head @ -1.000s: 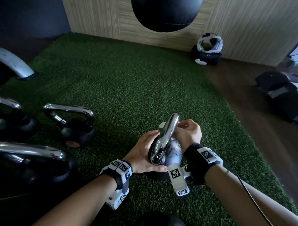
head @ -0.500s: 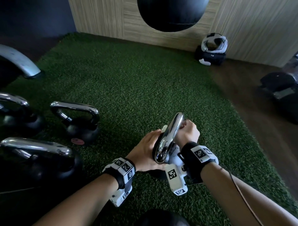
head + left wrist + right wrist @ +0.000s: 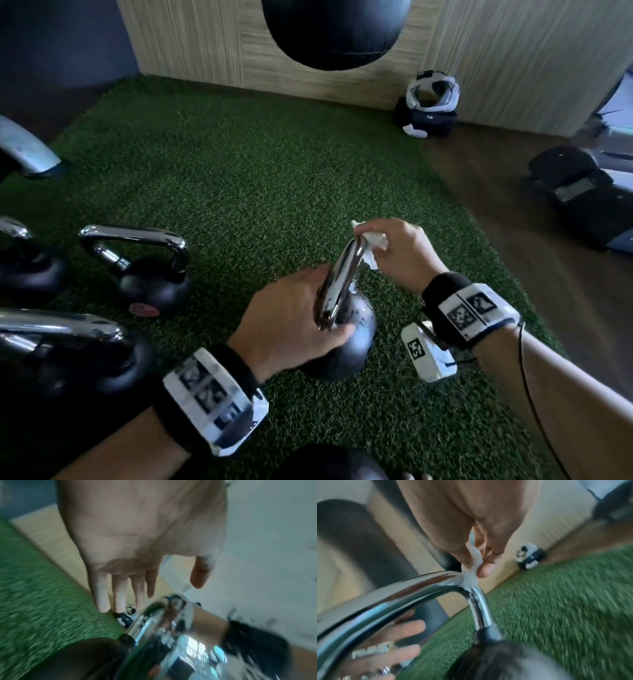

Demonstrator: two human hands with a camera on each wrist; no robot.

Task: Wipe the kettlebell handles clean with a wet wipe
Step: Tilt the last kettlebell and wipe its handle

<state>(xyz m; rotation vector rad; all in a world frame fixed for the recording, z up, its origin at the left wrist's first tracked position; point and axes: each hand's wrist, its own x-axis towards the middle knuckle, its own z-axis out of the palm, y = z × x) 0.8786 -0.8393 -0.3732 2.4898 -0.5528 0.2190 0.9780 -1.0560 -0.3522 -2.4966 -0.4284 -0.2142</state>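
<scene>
Fingers of your right hand (image 3: 399,253) pinch the wipe (image 3: 473,566) against the far bend of the kettlebell (image 3: 346,346) handle (image 3: 340,281). Your left hand (image 3: 287,318), fingers straight and slightly apart, steadies the handle's near end; the kettlebell sits on the turf (image 3: 260,178).

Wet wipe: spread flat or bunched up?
Bunched up. The wet wipe is pinched in a crumpled wad by the right hand against the chrome handle.

Ahead of you hangs a black punching bag (image 3: 334,32) before the wood-panelled wall (image 3: 513,51). A white headguard (image 3: 432,89) sits atop a dark bag (image 3: 426,118) at the wall's foot, where green turf (image 3: 239,171) meets brown flooring (image 3: 548,274).
</scene>
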